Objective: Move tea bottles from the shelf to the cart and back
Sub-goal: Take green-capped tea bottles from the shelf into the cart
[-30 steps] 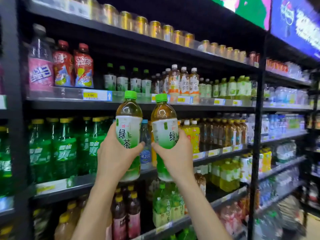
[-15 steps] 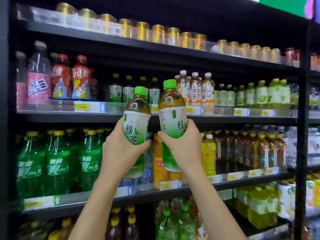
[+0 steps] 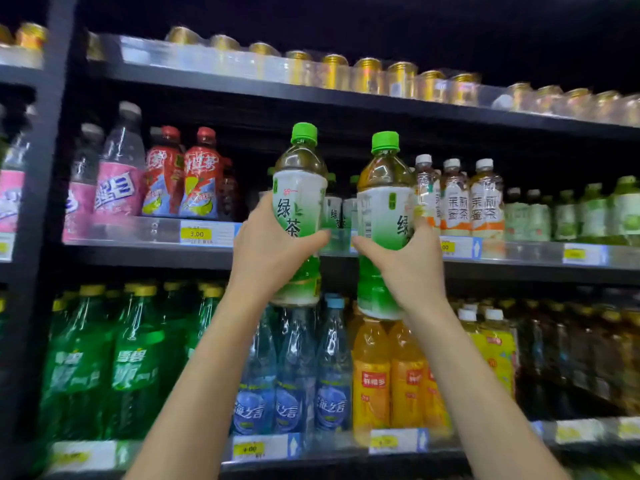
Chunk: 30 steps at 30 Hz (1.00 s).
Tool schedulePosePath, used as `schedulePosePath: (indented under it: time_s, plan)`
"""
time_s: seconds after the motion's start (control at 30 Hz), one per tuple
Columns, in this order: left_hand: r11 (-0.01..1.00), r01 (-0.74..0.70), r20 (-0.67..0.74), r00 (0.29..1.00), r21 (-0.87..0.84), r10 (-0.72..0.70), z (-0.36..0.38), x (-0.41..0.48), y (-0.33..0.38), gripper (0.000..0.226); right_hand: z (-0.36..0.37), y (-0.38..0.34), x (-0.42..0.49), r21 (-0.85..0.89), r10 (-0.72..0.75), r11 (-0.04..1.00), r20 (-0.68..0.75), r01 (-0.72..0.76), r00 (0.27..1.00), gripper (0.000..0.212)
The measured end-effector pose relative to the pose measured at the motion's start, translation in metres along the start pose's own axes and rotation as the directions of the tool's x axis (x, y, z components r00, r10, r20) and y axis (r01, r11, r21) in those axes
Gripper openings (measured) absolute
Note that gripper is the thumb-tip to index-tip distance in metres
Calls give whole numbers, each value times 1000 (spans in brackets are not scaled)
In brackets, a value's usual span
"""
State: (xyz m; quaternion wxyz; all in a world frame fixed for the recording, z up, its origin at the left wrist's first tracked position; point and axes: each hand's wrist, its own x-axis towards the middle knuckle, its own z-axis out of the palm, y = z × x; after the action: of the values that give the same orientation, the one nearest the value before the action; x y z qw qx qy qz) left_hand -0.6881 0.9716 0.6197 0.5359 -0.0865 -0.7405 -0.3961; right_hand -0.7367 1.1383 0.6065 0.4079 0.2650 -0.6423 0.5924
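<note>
Tea bottle left (image 3: 298, 206) | clasped in left hand (image 3: 268, 254) grip | tea bottle right (image 3: 381, 216) | clasped in right hand (image 3: 412, 268) grip

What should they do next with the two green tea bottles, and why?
Probably lift both a bit higher. The left hand grips the left bottle and the right hand the right bottle, both upright, yet their bottoms hang below the shelf rail where matching small bottles stand.
</note>
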Motion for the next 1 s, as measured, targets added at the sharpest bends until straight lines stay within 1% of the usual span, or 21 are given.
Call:
schedulePosePath:
  time_s: [0.17,0.3,0.47,0.57,0.67,0.73,0.8,0.93,1.0]
  plan:
    - [1000,-22,-13,1000,-16,21,7,37,-6,55,15,7,28,33,-34,999,18,34,999,38]
    - [998,-55,-30,998,25,56,16,65,-2,56,24,10,51,93,-45,995,33,42,998,40]
    - [998,-50,-3,999,42,51,28,88,4,62,34,17,80,210,-29,978,58,16,998,43]
    - [997,-50,-29,998,57,52,35,96,5,63,36,19,97,277,-20,961,73,-1,997,47]
    - [999,-38,-46,998,28,39,43,105,5,61,37,19,111,352,-27,936,79,-2,996,51]
    - [1000,-27,-48,999,-10,26,47,109,6,60,37,16,118,385,-41,923,83,6,996,44]
    - [999,-26,-47,999,-42,24,50,112,8,60,36,15,125,401,-58,916,77,22,995,40]
    - [998,-52,-43,998,-47,50,55,119,13,59,35,16,134,387,-74,921,64,43,995,51]
    - [998,-55,-49,997,-40,53,58,122,15,60,35,18,137,383,-76,923,61,47,995,50]
